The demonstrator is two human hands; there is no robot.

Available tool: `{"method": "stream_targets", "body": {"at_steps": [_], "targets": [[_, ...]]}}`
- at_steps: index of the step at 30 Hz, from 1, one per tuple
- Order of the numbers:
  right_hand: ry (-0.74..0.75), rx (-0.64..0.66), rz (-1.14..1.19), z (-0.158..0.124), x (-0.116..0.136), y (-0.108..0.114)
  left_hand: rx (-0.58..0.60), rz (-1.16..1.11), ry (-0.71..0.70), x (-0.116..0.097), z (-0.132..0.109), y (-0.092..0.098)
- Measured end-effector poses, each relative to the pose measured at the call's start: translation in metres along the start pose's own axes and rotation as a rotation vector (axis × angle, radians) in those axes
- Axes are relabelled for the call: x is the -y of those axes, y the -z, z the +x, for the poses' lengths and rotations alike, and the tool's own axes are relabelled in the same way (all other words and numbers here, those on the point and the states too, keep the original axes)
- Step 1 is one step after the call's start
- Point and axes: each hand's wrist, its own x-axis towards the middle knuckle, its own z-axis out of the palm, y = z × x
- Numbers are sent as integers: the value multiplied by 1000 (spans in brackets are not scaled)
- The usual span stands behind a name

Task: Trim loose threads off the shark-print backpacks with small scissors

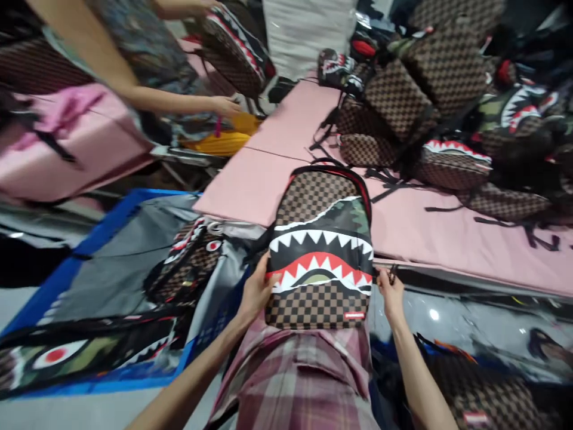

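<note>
A backpack [320, 304] with a brown and black check, a camouflage patch and a printed shark mouth with white teeth stands upright before my body, its front facing me. My left hand [256, 292] grips its left side, thumb on the front panel and the other fingers behind. Close by the lower right edge, my right hand [390, 295] is closed, its fingertips at the bag's side. A small dark tool [393, 273] sticks out of that hand; its exact kind is too small to tell.
A pink-covered table [277, 161] runs ahead, with several checked bags [398, 98] piled at the right. At the left, a blue-edged bin [111, 218] holds more shark-print pieces. Across from me, a co-worker's hand [226, 106] is near another backpack [237, 51]. A checked bag [496, 388] lies low at the right.
</note>
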Motion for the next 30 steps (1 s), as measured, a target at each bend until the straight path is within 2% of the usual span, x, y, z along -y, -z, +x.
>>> {"method": "stream_targets", "body": {"at_steps": [2, 4, 6, 8, 10, 13, 15, 17, 20, 24, 26, 27, 30], "targets": [[-4, -7, -49, 2, -3, 13, 7, 35, -8, 0, 1, 4], [40, -1, -94, 5, 1, 20, -90, 125, -76, -7, 1, 6], [137, 59, -146, 12, 13, 16, -204, 232, -225, -21, 4, 3], [252, 151, -210, 22, 31, 5, -212, 292, -386, -40, 9, -10], [355, 224, -326, 32, 47, -10, -90, 301, -488, -61, 15, -32], [425, 251, -508, 43, 58, -22, 93, 291, -526, -90, 25, -71], [393, 266, -532, 46, 58, -21, 153, 270, -533, -105, 33, -94], [301, 295, -470, 46, 54, -15, 186, 255, -564, -116, 40, -113], [192, 328, -365, 43, 50, -8, 244, 310, -607, -130, 50, -134], [236, 366, -322, 43, 56, -10, 373, 454, -653, -143, 61, -149], [277, 352, -352, 44, 59, -8, 425, 412, -620, -145, 67, -148], [301, 331, -393, 44, 59, -5, 441, 348, -558, -145, 70, -146], [394, 270, -580, 41, 56, 11, 473, 100, -235, -141, 79, -137]]}}
